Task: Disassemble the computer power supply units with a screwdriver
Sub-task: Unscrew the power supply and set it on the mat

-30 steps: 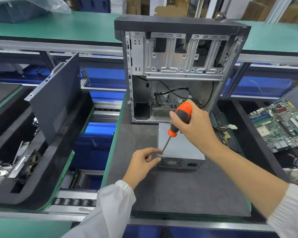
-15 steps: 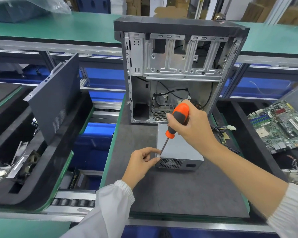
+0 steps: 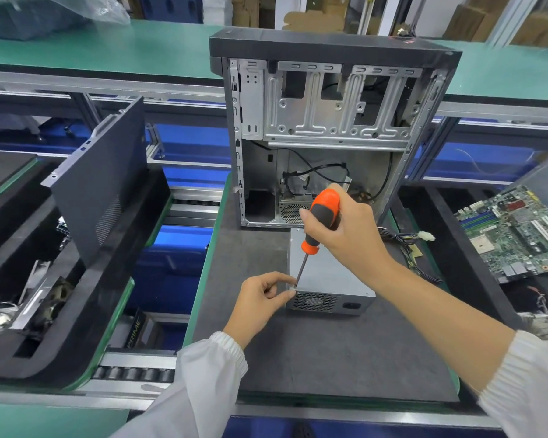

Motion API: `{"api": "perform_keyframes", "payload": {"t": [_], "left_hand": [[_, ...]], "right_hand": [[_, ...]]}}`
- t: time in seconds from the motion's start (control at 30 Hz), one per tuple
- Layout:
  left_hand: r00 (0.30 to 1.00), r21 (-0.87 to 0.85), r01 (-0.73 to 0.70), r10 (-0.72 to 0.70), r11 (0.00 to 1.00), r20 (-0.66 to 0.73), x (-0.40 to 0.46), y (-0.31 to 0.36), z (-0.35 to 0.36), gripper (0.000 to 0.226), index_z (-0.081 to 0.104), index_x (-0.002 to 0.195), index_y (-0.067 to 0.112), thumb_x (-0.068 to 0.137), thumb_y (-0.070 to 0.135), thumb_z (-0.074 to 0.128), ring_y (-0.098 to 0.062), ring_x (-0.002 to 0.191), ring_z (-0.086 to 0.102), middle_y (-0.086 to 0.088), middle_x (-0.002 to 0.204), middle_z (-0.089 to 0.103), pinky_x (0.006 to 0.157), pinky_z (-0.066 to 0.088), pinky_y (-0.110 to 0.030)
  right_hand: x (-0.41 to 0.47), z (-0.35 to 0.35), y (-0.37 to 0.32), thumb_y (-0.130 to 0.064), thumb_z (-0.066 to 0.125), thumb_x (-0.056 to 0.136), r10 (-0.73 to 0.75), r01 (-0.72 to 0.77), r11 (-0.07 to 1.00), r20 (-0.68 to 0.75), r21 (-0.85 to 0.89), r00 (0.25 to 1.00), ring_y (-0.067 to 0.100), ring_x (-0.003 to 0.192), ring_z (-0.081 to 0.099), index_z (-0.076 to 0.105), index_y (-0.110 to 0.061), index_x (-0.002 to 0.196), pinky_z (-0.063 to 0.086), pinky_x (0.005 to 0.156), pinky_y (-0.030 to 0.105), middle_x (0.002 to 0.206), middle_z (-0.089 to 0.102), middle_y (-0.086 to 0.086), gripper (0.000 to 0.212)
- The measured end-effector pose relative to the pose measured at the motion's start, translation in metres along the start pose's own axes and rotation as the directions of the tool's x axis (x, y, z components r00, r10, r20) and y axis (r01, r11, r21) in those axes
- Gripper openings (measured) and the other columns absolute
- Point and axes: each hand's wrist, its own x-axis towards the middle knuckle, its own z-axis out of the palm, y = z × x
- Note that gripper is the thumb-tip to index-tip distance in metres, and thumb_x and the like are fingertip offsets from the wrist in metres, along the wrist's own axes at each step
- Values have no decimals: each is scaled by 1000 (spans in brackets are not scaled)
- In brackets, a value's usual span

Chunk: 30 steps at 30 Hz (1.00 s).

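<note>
Power supply: a grey metal box (image 3: 326, 273) lying flat on the dark mat, just below the middle of the view, its grille and socket face turned toward the person.
Screwdriver: orange and black handle (image 3: 325, 213), shaft slanting down toward 7 o'clock, tip at the box's near left top corner.
Right hand: (image 3: 345, 229) wrapped around the screwdriver handle, coming in from 4 o'clock.
Left hand: (image 3: 260, 298) at the box's 9 o'clock corner, fingers curled, thumb and forefinger pinching that corner right beside the screwdriver tip.
Mat: dark grey sheet (image 3: 329, 358) with a green edge, covering the bench under the box.
Computer case: open case (image 3: 329, 128) standing upright at 12 o'clock from the box, touching or nearly touching its far end; black cables show inside.
Loose cable: a bundle with a white plug (image 3: 426, 237) at 2 o'clock, on the mat's edge.
Circuit board: green board (image 3: 516, 229) at 3 o'clock, well apart, tilted in a dark tray.
Side panel: dark panel (image 3: 102, 178) leaning at 9 o'clock in a black tray.
Sleeves: white cuffs (image 3: 219, 358) on both forearms.
</note>
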Motion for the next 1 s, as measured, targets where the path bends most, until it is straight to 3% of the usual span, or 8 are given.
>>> {"api": "perform_keyframes", "payload": {"t": [0.23,0.33,0.43,0.53,0.67,0.8,0.9,1.0], "left_hand": [[1000,-28,-11,10,1000,-22,8,6,2,13,78,96,13,86,19,74,-7,48,23,12,48,25,54,29,-5],[1000,28,-26,26,999,-6,11,8,1,9,78,90,11,84,17,76,-6,46,25,12,46,29,52,28,-5],[1000,71,-18,17,997,12,15,9,-1,4,76,80,16,81,19,79,-7,49,24,9,52,28,51,26,-9],[996,27,17,-20,999,93,16,10,-3,2,76,83,23,82,24,78,-5,52,27,13,55,31,55,29,-13],[978,-175,46,-9,984,208,22,24,-10,20,77,90,43,87,24,72,-11,86,65,0,93,74,86,53,-22],[980,-111,31,-8,993,198,26,33,-11,11,78,84,28,88,19,72,-19,83,62,-16,92,73,87,52,-31],[980,-64,40,-26,997,198,27,36,-10,6,78,85,19,87,18,73,-18,78,57,-26,91,70,85,52,-34],[979,-20,39,-34,999,201,28,36,-10,8,78,87,15,87,20,73,-15,72,57,-23,86,70,76,50,-26]], "right_hand": [[25,-18,-25,-41,72,81,86,-15,975,311,-221,946,18,67,63,48,-17,88,54,66,42,72,63,0,35],[33,-29,-31,-38,71,83,132,7,952,431,-307,893,10,61,68,43,-19,101,57,63,38,77,67,-3,39],[45,-41,-38,-25,71,85,170,44,941,579,-337,797,5,58,67,45,-21,98,56,53,27,80,68,-3,30],[55,-44,-47,-19,72,84,158,157,916,692,-369,705,4,64,64,50,-22,97,53,56,24,78,63,-9,26],[68,-31,-64,-14,74,79,75,383,859,825,-339,560,1,77,51,56,-28,95,44,64,26,83,54,-18,28],[80,-34,-74,-28,76,81,258,260,877,852,-405,455,5,66,67,55,-24,105,55,62,26,91,64,-5,32],[79,-31,-82,-71,50,80,498,182,732,699,-656,514,15,46,67,56,-7,94,51,51,26,51,66,1,66],[74,-21,-79,-61,29,96,402,409,558,666,-722,628,18,49,59,52,-7,72,46,54,28,49,61,5,63]]}}
